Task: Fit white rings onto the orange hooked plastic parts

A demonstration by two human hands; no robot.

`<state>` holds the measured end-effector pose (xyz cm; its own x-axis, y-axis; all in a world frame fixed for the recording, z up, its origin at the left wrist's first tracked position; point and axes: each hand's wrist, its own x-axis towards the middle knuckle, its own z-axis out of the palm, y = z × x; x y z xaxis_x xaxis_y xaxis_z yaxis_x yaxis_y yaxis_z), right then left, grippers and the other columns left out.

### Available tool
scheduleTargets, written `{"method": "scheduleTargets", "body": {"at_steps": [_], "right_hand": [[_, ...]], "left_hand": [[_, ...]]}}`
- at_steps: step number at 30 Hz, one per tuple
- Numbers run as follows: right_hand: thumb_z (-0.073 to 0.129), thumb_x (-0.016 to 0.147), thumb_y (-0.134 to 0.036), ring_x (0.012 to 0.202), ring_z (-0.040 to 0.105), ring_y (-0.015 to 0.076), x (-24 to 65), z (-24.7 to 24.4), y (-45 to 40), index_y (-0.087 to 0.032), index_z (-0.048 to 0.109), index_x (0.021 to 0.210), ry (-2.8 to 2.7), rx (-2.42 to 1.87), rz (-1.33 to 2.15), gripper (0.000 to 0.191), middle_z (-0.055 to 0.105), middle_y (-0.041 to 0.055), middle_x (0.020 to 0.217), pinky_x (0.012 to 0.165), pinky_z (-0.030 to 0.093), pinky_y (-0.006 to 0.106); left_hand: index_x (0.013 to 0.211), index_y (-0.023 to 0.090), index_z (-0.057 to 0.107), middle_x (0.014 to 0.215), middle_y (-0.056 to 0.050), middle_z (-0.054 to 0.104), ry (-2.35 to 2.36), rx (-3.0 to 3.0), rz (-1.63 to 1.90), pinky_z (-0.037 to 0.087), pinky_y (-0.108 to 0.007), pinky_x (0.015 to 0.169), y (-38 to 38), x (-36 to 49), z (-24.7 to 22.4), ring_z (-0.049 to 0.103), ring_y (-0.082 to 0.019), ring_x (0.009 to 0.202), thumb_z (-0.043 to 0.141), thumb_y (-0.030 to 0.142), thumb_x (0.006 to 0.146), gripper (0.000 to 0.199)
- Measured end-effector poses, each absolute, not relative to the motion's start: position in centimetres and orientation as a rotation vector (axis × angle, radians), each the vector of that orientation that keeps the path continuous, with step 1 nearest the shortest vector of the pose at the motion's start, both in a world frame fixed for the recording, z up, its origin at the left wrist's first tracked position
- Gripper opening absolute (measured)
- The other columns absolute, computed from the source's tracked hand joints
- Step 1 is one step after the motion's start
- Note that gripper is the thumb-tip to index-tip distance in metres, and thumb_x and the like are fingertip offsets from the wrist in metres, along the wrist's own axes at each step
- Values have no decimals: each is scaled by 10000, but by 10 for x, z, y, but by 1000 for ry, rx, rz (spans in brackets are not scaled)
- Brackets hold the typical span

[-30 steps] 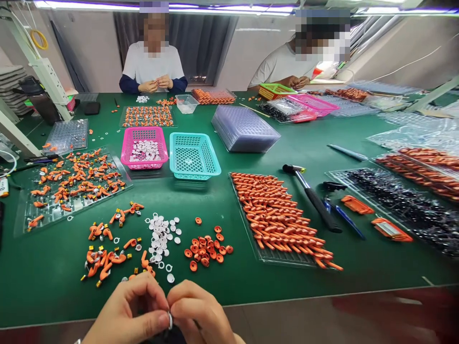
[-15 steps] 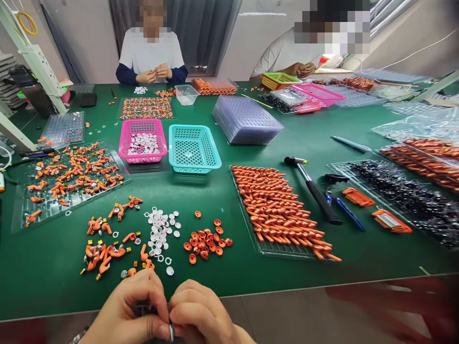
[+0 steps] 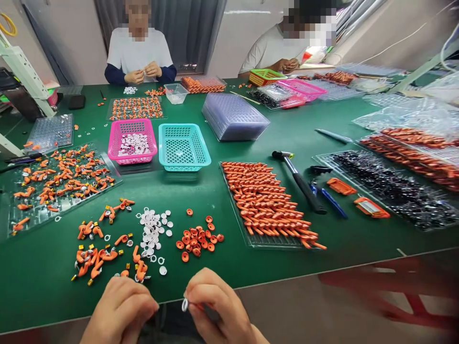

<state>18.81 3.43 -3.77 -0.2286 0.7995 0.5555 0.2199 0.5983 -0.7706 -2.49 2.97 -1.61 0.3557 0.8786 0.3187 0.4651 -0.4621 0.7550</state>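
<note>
Green table (image 3: 251, 267): hands, joined a moment ago, now apart at its near edge. Left hand (image 3: 120, 306): grip curled, contents hidden, cannot tell. Right hand (image 3: 217, 303) alone pinches white ring (image 3: 185, 305) at fingertips; two-handed handling seemingly paused.

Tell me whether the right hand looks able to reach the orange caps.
Likely yes: nothing stands between the right hand and the orange caps, though it holds a white ring.
</note>
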Motion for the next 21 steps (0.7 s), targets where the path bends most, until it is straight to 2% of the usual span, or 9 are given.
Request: {"method": "scheduleTargets", "body": {"at_steps": [3,6,8,13,21], "right_hand": [[519,938,-99,712,617,183,190,-34,35,-231,562,1028,-1853,-795,679,165,651,57,826,634,563,296],[481,998,-168,720,614,180,189,-32,36,-246,550,1045,-1936,-750,655,115,666,64,851,661,569,307],[433,1027,-207,726,617,178,187,-34,36,-248,551,1031,-1941,-730,629,125,666,67,846,666,569,305],[375,1040,-222,649,591,158,184,-40,38,-241,567,923,-1919,-647,594,226,649,53,786,590,538,273],[416,1006,-170,590,563,149,183,-39,38,-235,587,819,-1944,-627,628,261,651,48,746,555,496,266]], "left_hand": [[893,255,646,774,2,677,1111,1921,810,463,-253,698,43,-25,-8,608,-164,711,547,321,978,146],[791,234,651,716,5,651,1025,1730,715,473,-218,607,51,-17,0,601,-153,656,603,465,925,271],[755,223,661,721,-3,639,1008,1612,675,474,-218,599,52,-12,2,598,-155,663,637,521,883,325],[691,220,688,743,-2,623,1001,1509,628,462,-232,642,49,-11,1,595,-155,701,728,487,824,300],[666,238,711,724,4,602,979,1683,679,464,-199,591,49,-13,6,593,-129,650,723,411,852,255]]}}
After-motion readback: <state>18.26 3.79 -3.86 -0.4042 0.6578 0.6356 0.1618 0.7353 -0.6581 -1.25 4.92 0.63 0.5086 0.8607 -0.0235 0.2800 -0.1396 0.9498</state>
